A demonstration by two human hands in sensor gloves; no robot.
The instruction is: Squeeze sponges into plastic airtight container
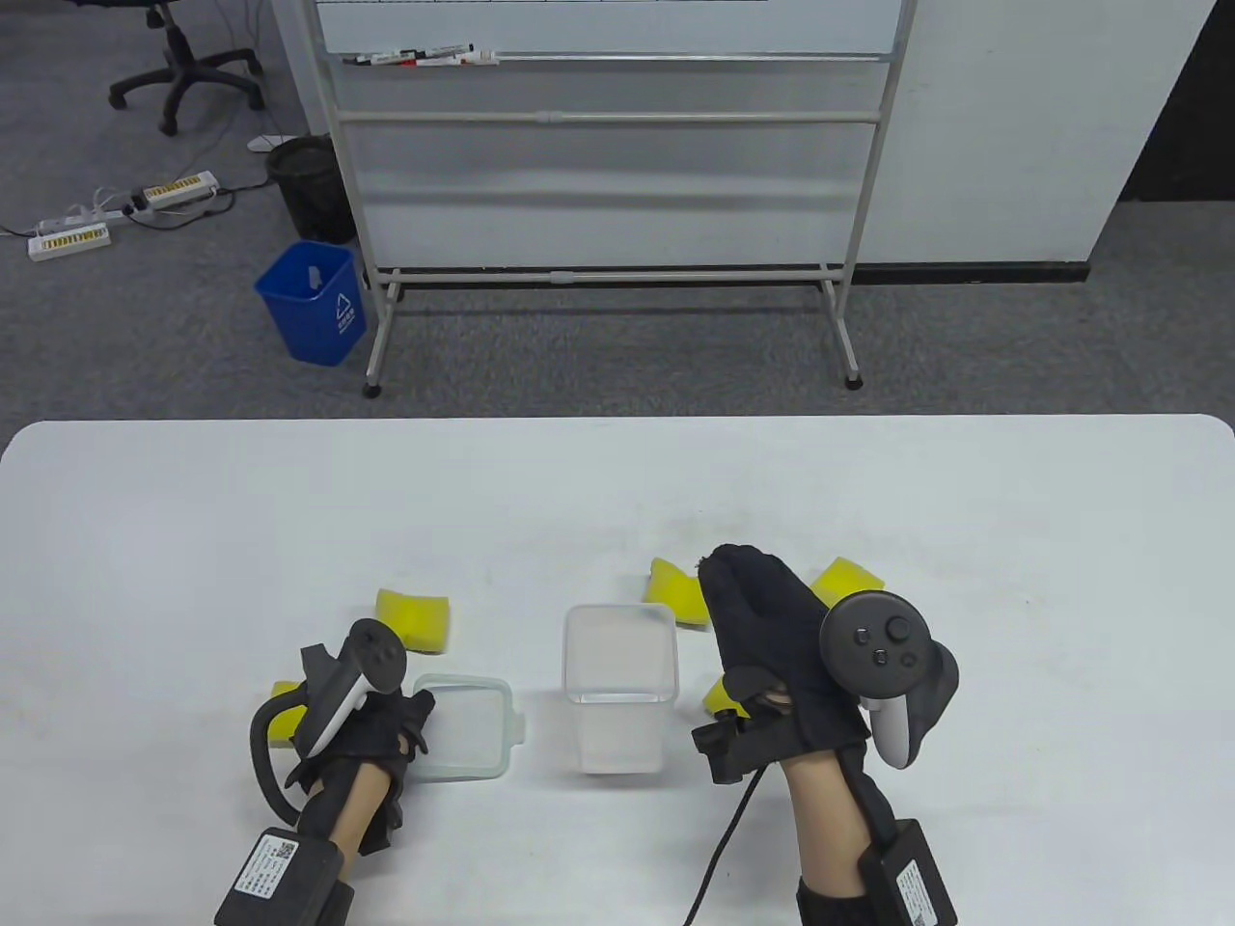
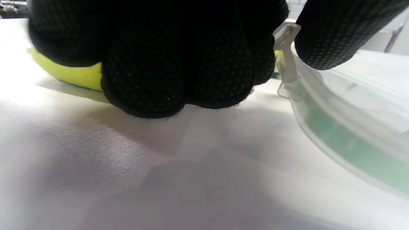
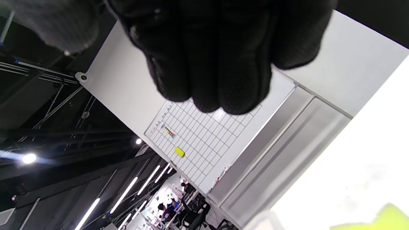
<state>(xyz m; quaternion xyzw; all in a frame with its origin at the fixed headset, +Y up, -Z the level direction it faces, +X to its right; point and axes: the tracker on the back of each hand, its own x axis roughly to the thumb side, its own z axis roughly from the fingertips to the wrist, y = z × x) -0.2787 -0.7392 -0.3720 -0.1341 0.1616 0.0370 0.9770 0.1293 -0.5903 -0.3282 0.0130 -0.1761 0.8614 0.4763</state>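
1. Table view: the clear plastic container (image 1: 621, 687) stands open and upright in the middle of the white table (image 1: 965, 502), with nothing visible inside it. Its lid (image 1: 463, 725) lies flat just beside it on the left.
2. Yellow sponges are scattered around it: one (image 1: 415, 617) to the far left of the container, one (image 1: 675, 590) just beyond its far right corner, one (image 1: 847, 581) further right, and one (image 1: 285, 725) mostly hidden under the left hand.
3. The left hand (image 1: 371, 719) rests low on the table with its fingers curled, between that sponge and the lid. The left wrist view shows the fingers (image 2: 179, 64) bunched against the yellow sponge (image 2: 73, 72) and the thumb at the lid's rim (image 2: 319, 105); I cannot tell whether it grips either.
4. The right hand (image 1: 767, 656) is lifted, fingers extended towards the far sponge. A yellow scrap (image 1: 726, 696) shows beneath the palm, but I cannot tell whether it is held.
5. The sponges are probably light, soft and springy. They should be pinched across the broad faces and compressed firmly before being pushed in.
6. The container looks thin, light and likely to slide, so bracing its wall would help.
7. No brand is legible. The blue bin (image 1: 314, 301) carries a white recycling mark with unreadable text, and the whiteboard grid (image 3: 204, 134) is too small to read.
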